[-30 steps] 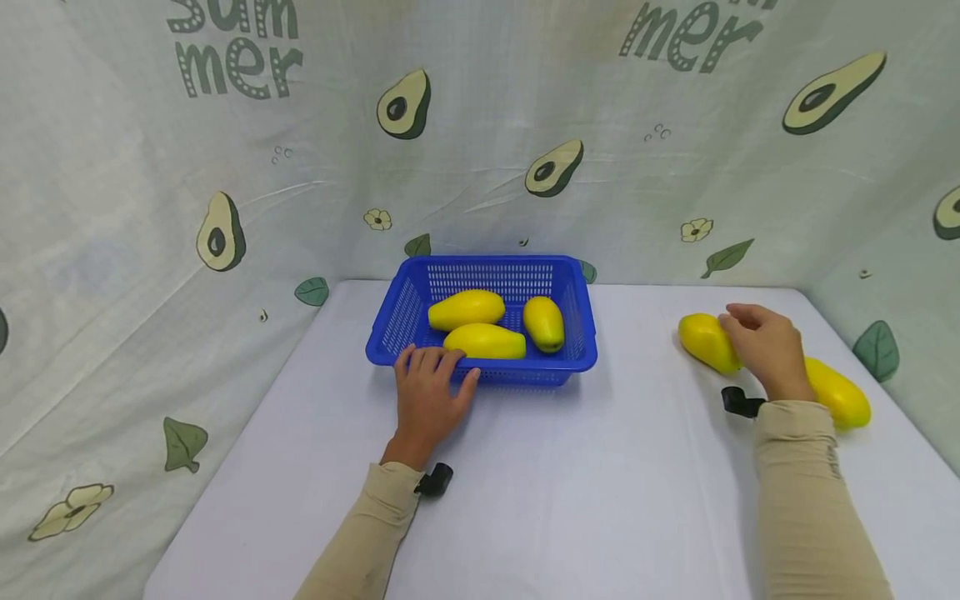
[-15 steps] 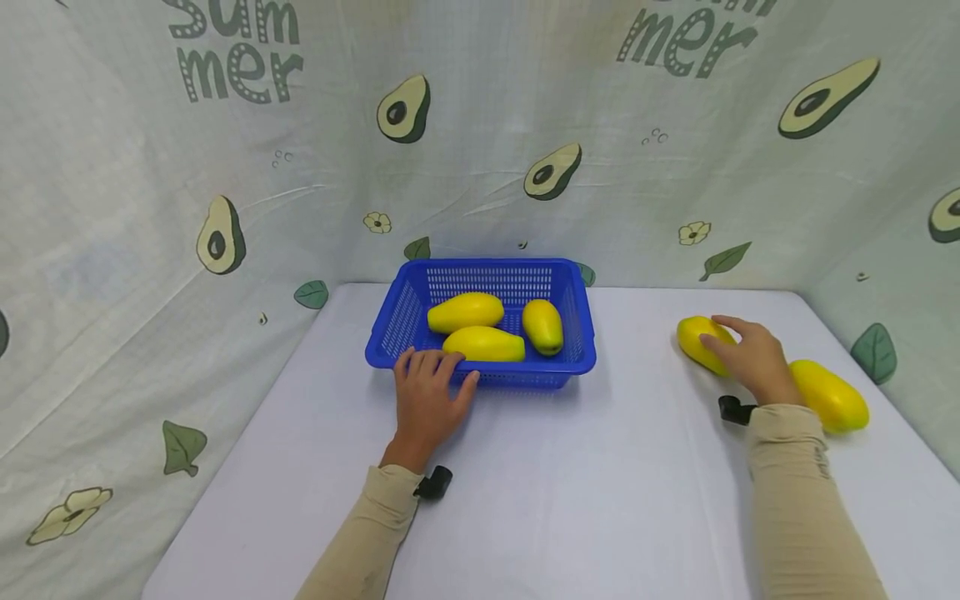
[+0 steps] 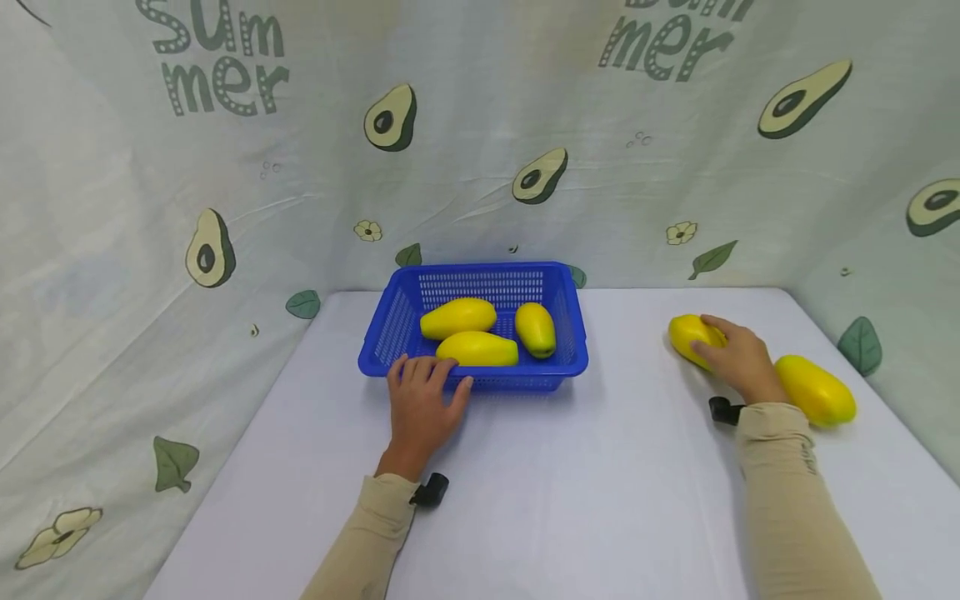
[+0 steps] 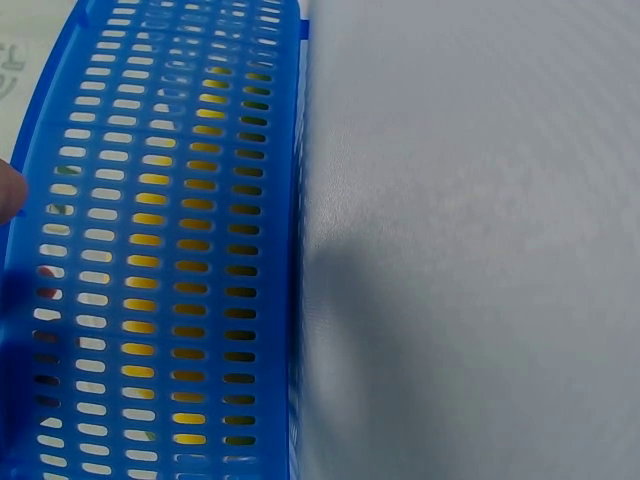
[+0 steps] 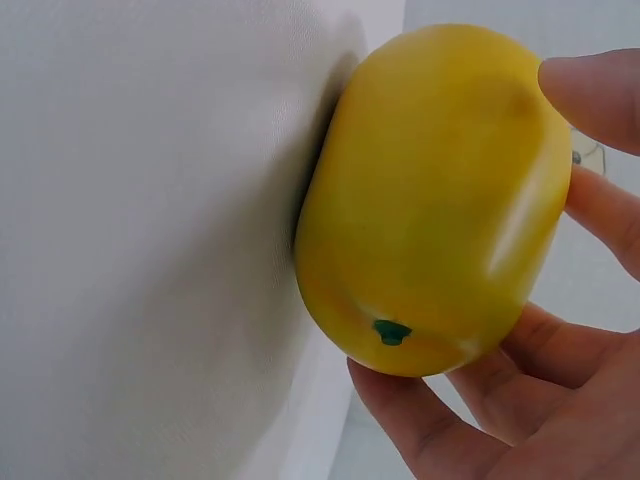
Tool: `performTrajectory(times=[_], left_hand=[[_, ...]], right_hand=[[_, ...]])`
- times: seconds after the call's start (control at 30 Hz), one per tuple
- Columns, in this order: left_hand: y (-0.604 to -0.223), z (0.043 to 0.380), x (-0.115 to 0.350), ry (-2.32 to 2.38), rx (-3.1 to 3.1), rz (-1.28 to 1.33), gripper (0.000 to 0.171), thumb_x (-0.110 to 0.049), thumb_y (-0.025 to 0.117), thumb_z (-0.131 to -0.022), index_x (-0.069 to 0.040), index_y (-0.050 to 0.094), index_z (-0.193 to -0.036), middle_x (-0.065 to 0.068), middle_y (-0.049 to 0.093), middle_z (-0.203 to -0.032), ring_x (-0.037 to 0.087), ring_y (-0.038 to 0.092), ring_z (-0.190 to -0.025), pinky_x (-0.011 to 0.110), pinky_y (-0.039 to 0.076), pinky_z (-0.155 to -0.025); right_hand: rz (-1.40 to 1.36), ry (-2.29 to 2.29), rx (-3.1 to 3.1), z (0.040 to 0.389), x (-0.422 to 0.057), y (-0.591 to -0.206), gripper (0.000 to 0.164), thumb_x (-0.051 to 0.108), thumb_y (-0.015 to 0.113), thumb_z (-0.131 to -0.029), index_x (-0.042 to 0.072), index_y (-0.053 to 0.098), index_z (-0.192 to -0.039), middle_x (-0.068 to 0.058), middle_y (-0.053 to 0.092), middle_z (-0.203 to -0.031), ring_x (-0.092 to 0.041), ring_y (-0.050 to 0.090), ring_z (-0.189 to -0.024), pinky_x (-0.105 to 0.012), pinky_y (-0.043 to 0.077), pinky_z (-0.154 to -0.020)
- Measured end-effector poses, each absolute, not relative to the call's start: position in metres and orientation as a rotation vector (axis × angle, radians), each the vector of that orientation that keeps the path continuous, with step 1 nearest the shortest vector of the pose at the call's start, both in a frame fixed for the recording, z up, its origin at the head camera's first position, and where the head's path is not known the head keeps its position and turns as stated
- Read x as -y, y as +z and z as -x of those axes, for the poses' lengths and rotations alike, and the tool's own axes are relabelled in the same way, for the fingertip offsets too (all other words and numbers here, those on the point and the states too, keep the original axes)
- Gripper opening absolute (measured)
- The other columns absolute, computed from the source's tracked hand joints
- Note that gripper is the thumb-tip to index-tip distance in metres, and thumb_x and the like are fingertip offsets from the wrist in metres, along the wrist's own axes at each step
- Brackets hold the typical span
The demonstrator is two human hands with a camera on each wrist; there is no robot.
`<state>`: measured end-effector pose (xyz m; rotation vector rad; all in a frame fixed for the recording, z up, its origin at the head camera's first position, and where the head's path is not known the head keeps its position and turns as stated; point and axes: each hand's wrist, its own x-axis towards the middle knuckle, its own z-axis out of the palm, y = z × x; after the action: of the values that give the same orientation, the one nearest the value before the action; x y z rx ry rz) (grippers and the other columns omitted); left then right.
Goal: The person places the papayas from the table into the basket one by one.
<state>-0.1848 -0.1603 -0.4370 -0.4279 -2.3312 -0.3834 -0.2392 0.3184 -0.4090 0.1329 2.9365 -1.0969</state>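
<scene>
In the head view my left hand (image 3: 423, 408) holds the front rim of a blue slotted basket (image 3: 525, 382), fingers over the edge and thumb outside. The left wrist view shows the basket wall (image 4: 272, 300) up close, with one fingertip at the left edge. My right hand (image 3: 738, 358) is curled round an oblong yellow fruit (image 3: 684, 333) at the right of the table. In the right wrist view, fingertips and thumb touch this smooth fruit (image 5: 430, 200), its small green stem end facing the camera. Part of it is hidden by the hand in the head view.
Three similar yellow fruits lie in the basket, one of them (image 3: 480, 348) along the front wall. Another yellow fruit (image 3: 817, 392) rests on the white table (image 3: 570, 500) by the right wrist. A cloth printed with avocados (image 3: 450, 208) hangs behind the table.
My right hand has moved left and its fingers have spread and closed round the yellow fruit. The left hand stays on the basket rim. The head view has shifted slightly.
</scene>
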Motion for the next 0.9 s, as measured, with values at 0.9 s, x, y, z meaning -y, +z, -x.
performTrajectory(times=[0.9], left_hand=[[-0.44,0.186,0.16,-0.424,2.304,0.441,0.038,-0.041,0.064,-0.095,-0.008,0.071,-0.113,0.012,0.065,-0.104,0.033,0.057,-0.106,0.058,0.026,-0.11]], right_hand=[[-0.134,-1.097,-2.932,0.239,-0.32,-0.42,0.08,0.035,0.06,-0.1,0.014,0.013,-0.161,-0.033,0.018,-0.158,-0.058,0.022,-0.138,-0.072,0.017,-0.109]])
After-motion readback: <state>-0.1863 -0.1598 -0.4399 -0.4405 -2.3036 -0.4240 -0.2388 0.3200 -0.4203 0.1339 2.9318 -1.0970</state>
